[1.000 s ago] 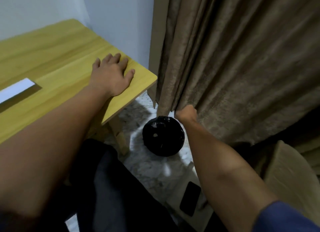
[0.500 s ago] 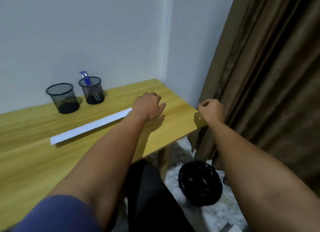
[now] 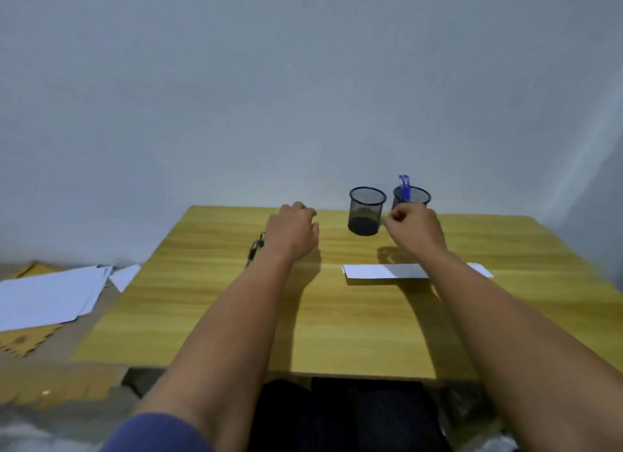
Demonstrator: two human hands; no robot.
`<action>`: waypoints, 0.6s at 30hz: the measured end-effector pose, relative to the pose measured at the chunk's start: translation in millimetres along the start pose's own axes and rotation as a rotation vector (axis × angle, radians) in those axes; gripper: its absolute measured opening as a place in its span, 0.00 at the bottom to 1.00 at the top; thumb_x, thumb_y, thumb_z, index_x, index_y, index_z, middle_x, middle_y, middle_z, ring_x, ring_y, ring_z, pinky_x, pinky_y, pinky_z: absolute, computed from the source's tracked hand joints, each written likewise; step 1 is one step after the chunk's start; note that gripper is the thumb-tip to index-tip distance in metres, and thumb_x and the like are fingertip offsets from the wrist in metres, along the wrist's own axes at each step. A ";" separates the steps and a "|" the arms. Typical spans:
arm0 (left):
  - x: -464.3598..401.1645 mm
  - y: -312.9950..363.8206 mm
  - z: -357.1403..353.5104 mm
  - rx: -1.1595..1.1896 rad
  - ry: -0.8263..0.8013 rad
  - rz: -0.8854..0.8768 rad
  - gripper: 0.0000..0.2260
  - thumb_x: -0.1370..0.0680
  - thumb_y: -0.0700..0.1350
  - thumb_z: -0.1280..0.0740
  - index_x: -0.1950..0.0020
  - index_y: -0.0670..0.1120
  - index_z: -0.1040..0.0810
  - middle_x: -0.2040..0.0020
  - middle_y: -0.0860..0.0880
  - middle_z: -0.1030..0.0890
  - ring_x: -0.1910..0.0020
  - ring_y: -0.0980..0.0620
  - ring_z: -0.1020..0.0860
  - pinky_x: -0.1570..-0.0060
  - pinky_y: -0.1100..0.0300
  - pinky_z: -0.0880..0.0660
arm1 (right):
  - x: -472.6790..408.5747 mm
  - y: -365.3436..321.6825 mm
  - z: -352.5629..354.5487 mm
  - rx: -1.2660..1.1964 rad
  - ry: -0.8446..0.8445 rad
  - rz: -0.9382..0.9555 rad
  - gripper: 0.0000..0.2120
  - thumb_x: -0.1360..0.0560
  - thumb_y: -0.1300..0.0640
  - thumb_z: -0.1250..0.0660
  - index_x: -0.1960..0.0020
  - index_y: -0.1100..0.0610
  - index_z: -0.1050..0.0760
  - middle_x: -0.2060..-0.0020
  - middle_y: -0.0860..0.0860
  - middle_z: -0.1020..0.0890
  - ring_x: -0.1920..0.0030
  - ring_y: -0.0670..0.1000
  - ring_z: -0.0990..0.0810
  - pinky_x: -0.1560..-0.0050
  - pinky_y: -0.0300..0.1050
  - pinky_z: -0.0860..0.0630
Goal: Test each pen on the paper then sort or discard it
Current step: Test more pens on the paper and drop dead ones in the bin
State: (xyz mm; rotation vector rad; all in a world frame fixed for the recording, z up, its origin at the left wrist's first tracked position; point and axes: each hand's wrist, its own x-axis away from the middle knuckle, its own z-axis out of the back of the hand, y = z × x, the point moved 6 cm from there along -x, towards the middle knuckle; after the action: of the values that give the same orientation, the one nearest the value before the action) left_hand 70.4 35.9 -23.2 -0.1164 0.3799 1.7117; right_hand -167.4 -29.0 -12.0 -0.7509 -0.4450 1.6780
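On the wooden table [image 3: 209,303] stand two black mesh cups near the wall. The left cup [image 3: 366,210] looks empty; the right cup [image 3: 418,195] holds blue pens [image 3: 404,185]. A white paper strip [image 3: 381,271] lies in front of them, partly under my right forearm. Dark pens [image 3: 255,249] lie just left of my left hand [image 3: 292,233], which hangs over the table with curled fingers and holds nothing. My right hand [image 3: 415,229] hovers in front of the right cup, fingers closed, with nothing visible in it.
A stack of white sheets [image 3: 47,296] lies on brown cardboard [image 3: 23,342] on the floor left of the table. The grey wall rises right behind the cups. My dark-clothed legs sit under the table's near edge.
The view has swung left from the curtain and the black floor bin to the table. My right hand rose from the bin to the cups; my left hand lifted off the table corner.
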 end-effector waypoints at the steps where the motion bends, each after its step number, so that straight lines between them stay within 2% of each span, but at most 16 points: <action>1: 4.2 -25.2 -1.9 -0.004 -0.012 0.054 0.18 0.19 0.51 0.39 0.31 0.50 0.23 0.33 0.48 0.24 0.35 0.44 0.26 0.42 0.45 0.24 | -2.2 -16.4 -22.5 -0.009 -0.063 0.029 0.07 0.21 0.53 0.29 0.54 0.53 0.14 0.57 0.50 0.13 0.54 0.53 0.16 0.52 0.48 0.19; 4: 18.7 -83.9 -12.5 -0.016 -0.045 0.164 0.15 0.20 0.50 0.38 0.35 0.52 0.20 0.35 0.47 0.23 0.37 0.43 0.26 0.45 0.46 0.22 | -0.3 -55.8 -88.8 -0.013 -0.278 0.092 0.06 0.23 0.53 0.27 0.56 0.53 0.14 0.57 0.49 0.13 0.52 0.52 0.15 0.49 0.50 0.17; 7: 29.3 -117.7 -25.7 0.011 -0.082 0.187 0.15 0.21 0.51 0.37 0.36 0.54 0.20 0.37 0.49 0.22 0.37 0.44 0.26 0.47 0.46 0.22 | 11.5 -84.5 -141.5 -0.017 -0.412 0.137 0.06 0.24 0.53 0.26 0.59 0.53 0.16 0.58 0.49 0.13 0.53 0.53 0.14 0.51 0.48 0.17; 12: 36.3 -133.9 -43.6 0.088 -0.097 0.143 0.18 0.21 0.51 0.37 0.33 0.55 0.21 0.33 0.50 0.23 0.35 0.44 0.26 0.44 0.47 0.22 | 24.7 -106.7 -188.5 -0.021 -0.487 0.144 0.11 0.26 0.48 0.26 0.62 0.53 0.20 0.61 0.50 0.14 0.56 0.54 0.15 0.53 0.49 0.17; 15: 38.6 -138.6 -48.6 0.051 -0.079 0.125 0.17 0.21 0.51 0.37 0.32 0.55 0.21 0.34 0.50 0.21 0.36 0.44 0.24 0.45 0.47 0.23 | 28.7 -111.7 -201.7 0.046 -0.526 0.140 0.12 0.29 0.45 0.27 0.58 0.54 0.20 0.59 0.51 0.15 0.55 0.57 0.16 0.55 0.48 0.20; 18: 39.1 -140.0 -51.3 0.018 -0.072 0.118 0.18 0.20 0.52 0.38 0.30 0.55 0.23 0.34 0.50 0.21 0.37 0.44 0.24 0.44 0.47 0.24 | 28.7 -112.2 -207.0 0.149 -0.513 0.157 0.11 0.28 0.49 0.28 0.53 0.55 0.23 0.55 0.52 0.17 0.53 0.59 0.18 0.56 0.48 0.21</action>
State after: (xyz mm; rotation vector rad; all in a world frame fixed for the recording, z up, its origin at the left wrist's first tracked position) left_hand 192.8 74.7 -108.5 -0.0197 0.3540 1.8229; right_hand 52.3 4.8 -94.8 -0.2414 -0.6184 2.0294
